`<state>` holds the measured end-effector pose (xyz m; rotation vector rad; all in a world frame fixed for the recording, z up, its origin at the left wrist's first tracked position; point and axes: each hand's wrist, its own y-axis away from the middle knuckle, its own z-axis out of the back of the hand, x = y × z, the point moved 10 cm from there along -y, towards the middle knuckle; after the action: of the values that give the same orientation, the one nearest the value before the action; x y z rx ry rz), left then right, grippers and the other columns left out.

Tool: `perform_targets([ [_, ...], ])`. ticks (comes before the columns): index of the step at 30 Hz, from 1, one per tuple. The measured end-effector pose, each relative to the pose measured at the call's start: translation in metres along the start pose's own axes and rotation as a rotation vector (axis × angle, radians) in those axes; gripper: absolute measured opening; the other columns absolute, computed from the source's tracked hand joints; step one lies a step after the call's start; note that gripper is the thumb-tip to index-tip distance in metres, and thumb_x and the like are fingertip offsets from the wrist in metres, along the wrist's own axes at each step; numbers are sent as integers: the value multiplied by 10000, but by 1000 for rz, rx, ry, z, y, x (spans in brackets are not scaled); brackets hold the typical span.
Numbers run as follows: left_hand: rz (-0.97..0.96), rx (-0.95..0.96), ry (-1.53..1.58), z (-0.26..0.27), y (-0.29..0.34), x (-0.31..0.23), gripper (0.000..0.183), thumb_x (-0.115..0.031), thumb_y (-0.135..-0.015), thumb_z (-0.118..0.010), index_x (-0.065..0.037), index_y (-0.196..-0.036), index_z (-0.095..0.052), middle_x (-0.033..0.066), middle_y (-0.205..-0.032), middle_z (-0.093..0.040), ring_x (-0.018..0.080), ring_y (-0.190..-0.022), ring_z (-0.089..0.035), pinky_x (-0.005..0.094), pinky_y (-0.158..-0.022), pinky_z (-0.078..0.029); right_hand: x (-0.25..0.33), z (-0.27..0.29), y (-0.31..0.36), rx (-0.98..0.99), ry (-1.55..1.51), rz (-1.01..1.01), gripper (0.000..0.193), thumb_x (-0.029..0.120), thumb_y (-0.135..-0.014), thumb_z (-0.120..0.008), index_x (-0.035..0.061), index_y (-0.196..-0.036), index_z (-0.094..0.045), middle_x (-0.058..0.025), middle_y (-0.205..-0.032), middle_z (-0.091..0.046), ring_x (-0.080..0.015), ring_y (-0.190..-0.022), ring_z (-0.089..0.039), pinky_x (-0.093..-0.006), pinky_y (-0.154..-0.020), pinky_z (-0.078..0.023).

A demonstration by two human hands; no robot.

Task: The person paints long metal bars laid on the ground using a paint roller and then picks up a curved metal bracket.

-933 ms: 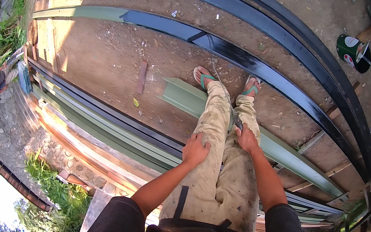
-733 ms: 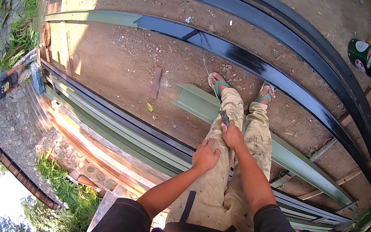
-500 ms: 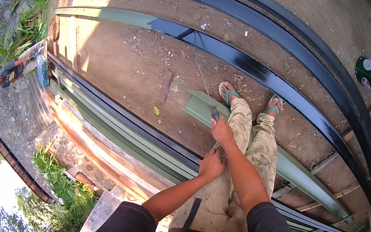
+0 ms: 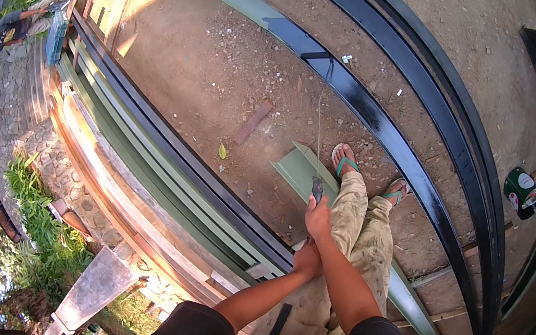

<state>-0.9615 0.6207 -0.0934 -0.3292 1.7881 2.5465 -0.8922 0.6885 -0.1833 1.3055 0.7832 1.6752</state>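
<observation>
My right hand (image 4: 319, 218) is closed around the dark handle of a paint roller (image 4: 317, 187). From the handle a long thin rod runs away from me to the small black roller head, which rests on a long steel beam (image 4: 385, 126). Glossy black paint covers the beam's middle and right part; its far-left stretch is still pale green. My left hand (image 4: 307, 260) is low by my knee, against the right forearm, which hides its fingers.
Two black beams (image 4: 427, 77) lie beyond the painted one. Left of my legs, several green and black beams (image 4: 164, 166) are stacked. A green paint can (image 4: 520, 193) stands at right. A green channel piece (image 4: 305, 176) passes beneath my legs. A person (image 4: 22, 27) is at far left.
The view has turned and shifted, so the beams slant more steeply. My left hand has slipped further behind the right forearm. The roller head stays on the black-painted part of the beam.
</observation>
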Motion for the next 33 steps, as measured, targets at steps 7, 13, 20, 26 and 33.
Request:
perform_targets([
  [7, 36, -7, 157, 15, -6, 7, 514, -427, -980, -577, -120, -1393, -568, 196, -1418, -567, 428, -1320, -573, 547, -1040, -528, 73, -24, -41, 53, 51, 126, 451, 393, -1090, -512, -45, -1192, -542, -400, -960, -682, -594, -964, -655, -640, -829, -506],
  [13, 2, -68, 202, 29, -21, 7, 561, -422, -986, -545, -101, -1446, -534, 227, -1468, -562, 435, -1345, -563, 560, -1065, -513, 119, -8, -60, -92, 82, 218, 522, 411, -1085, -521, -32, -1362, -528, -362, -1060, -702, -575, -1029, -652, -626, -869, -495],
  [20, 146, 13, 248, 48, -5, 13, 508, -343, -967, -534, -41, -1369, -603, 215, -1453, -602, 409, -1334, -575, 533, -1097, -494, 59, 141, 9, -215, 575, 202, 625, 219, -998, -641, 104, -1582, -450, -343, -1063, -712, -546, -957, -675, -591, -809, -507],
  [26, 131, -97, 175, 73, -14, -1, 552, -339, -963, -532, -74, -1445, -580, 195, -1454, -614, 396, -1316, -596, 512, -1101, -484, 15, 240, -1, -132, 521, 561, 728, 81, -903, -709, 119, -1589, -467, -284, -1226, -706, -490, -1047, -691, -543, -874, -548],
  [33, 188, -19, 86, 61, -9, -15, 550, -358, -962, -548, -100, -1447, -587, 185, -1426, -638, 397, -1294, -614, 512, -1094, -489, 144, 138, -112, -40, 526, 529, 693, 112, -909, -693, 202, -1567, -495, -250, -1212, -724, -461, -1071, -706, -536, -916, -565],
])
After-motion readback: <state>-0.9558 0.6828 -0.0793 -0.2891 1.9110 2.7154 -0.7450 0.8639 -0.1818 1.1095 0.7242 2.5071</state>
